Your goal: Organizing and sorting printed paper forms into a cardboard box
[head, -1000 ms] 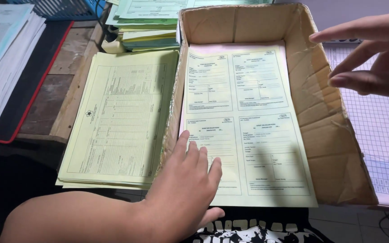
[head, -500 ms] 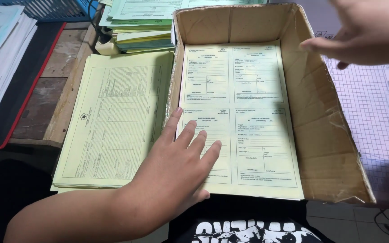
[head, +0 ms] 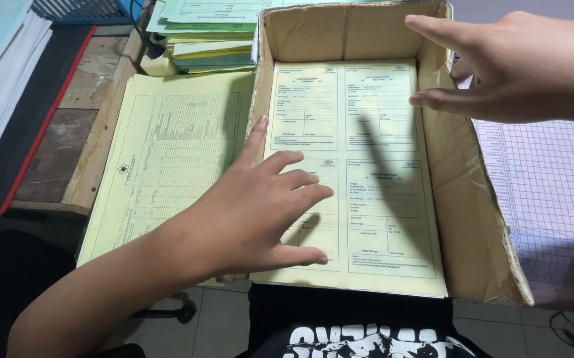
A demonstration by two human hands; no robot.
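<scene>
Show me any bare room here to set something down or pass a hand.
Free: worn wooden tabletop between the black red-edged board and yellow sheet. Crowded: cardboard box filled by forms, left hand on them, right hand above; paper stacks behind.

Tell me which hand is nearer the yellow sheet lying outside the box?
Left. The left hand rests at the box's left edge, beside the yellow sheet; the right hand hovers over the cardboard box's far right wall.

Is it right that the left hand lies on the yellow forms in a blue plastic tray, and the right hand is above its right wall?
Not quite: the forms lie in a brown cardboard box, not a blue plastic tray. The head view shows it. The left hand does lie on them, and the right hand is above the right wall.
</scene>
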